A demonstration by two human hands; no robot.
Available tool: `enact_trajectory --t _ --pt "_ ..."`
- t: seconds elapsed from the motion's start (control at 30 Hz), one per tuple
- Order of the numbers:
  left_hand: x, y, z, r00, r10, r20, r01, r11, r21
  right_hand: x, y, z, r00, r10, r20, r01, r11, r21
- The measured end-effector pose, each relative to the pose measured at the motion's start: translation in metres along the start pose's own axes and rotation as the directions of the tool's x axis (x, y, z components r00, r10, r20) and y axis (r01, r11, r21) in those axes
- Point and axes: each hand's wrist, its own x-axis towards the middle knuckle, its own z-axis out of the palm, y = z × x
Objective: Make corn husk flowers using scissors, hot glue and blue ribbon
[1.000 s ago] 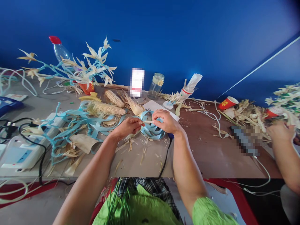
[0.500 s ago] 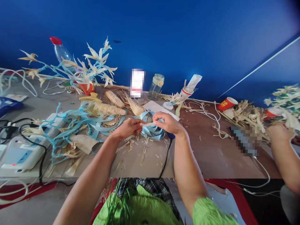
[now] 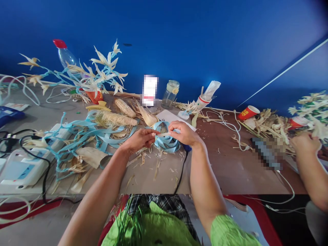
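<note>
My left hand (image 3: 142,138) and my right hand (image 3: 183,132) pinch the two ends of a short pale strip of corn husk (image 3: 163,135), stretched between them just above the table. Behind and beneath it lies a loose coil of light blue ribbon (image 3: 167,147). To the left, more blue ribbon (image 3: 109,136) spreads among dry husks and a corn cob (image 3: 116,119) with silk on it. A second cob (image 3: 125,108) and a husk-wrapped ear (image 3: 148,118) lie farther back. Small husk scraps (image 3: 156,167) litter the tabletop in front.
Husk flowers on blue stems (image 3: 104,61) stand in a red cup (image 3: 94,96) at back left. A glass jar (image 3: 171,94) and a lit phone (image 3: 149,90) are by the wall. At left sits a power strip (image 3: 25,167); at right, another person's hand (image 3: 304,145).
Both my hands keep their pinch on the strip, and the right hand has risen very slightly. The other person's hand at right has shifted a little.
</note>
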Motion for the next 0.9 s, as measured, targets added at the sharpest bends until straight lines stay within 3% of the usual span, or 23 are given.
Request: enact_trajectory --t 0.27,0.4,0.53,0.67,0.77,0.83,0.9 --pt "0.001 0.002 0.002 0.999 -0.02 -0.036 0.021 0.999 0.032 0.004 -0.008 0.007 1.0 -0.017 0.018 0.016 0.999 0.029" --pt "0.001 0.002 0.002 0.999 0.011 -0.044 -0.01 1.0 0.019 0.006 -0.008 0.011 0.995 0.024 -0.093 -0.016 0.995 0.095" --pt "0.001 0.003 0.003 0.998 0.019 -0.068 -0.019 1.0 0.002 0.008 -0.006 0.016 0.991 0.041 -0.128 -0.022 0.989 0.146" --pt "0.0 0.005 0.005 0.997 0.022 -0.078 -0.022 1.0 0.004 0.008 -0.003 0.016 0.965 0.112 -0.238 -0.06 0.975 0.214" --pt "0.001 0.005 0.007 0.985 0.066 -0.157 -0.066 0.998 0.005 0.007 0.0 0.015 0.919 0.253 -0.303 -0.125 0.915 0.383" --pt "0.002 0.005 0.008 0.964 0.129 -0.231 -0.132 0.991 0.002 0.007 0.0 0.017 0.901 0.346 -0.263 -0.173 0.841 0.512" --pt "0.004 0.005 0.008 0.942 0.184 -0.279 -0.189 0.982 0.008 0.01 -0.003 0.025 0.914 0.367 -0.174 -0.206 0.787 0.582"
